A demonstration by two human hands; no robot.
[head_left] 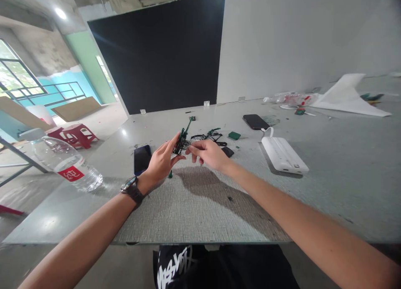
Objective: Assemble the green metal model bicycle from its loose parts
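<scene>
My left hand (pixel 161 160), with a watch (pixel 132 189) on its wrist, grips a small black-and-green model part (pixel 181 143) between thumb and fingers, just above the table. A thin green rod (pixel 189 125) sticks up from it, and a small spoked wheel (pixel 187 144) shows on its right side. Close against that side, my right hand (pixel 209 153) has its thumb and forefinger pinched together. Whatever lies between those fingertips is too small to make out. Behind my right hand lie more black and green model pieces (pixel 214 134). A green block (pixel 234 135) sits to their right.
Dark phones lie left (pixel 142 158) and right (pixel 255 122). A white power bank (pixel 283 154) rests on the right. At left stands a tilted-looking water bottle (pixel 67 163). A black panel (pixel 163 51) rises behind the table (pixel 200 214); a white wing-shaped piece (pixel 344 97) lies far right.
</scene>
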